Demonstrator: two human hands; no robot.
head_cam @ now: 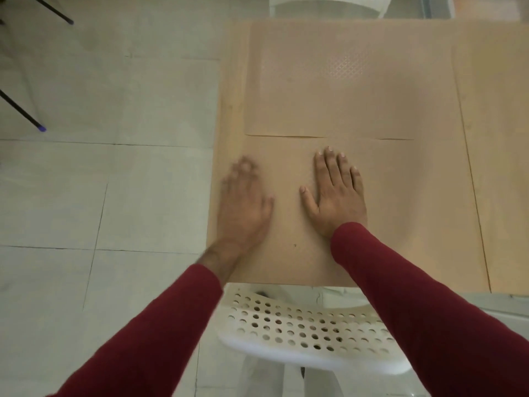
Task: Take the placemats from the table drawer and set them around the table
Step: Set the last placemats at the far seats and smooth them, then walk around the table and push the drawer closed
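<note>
The near mat [329, 253] looks thin, light and limp to me, a soft textured sheet almost the colour of the table [503, 138], so I judge it will flop and drag if lifted from the middle; I would take it at a corner or pinch along an edge, or just slide it with flat palms, since it seems to grip a little. It lies flat at my side of the table, right under both my hands. My right hand [336, 193] rests spread and flat on its middle, holding nothing. My left hand [244, 202], blurred, lies open and flat near its left edge, empty too. A far mat [357, 90] lies just beyond, its near edge about touching this one's. A white chair [300, 330] sits below me.
</note>
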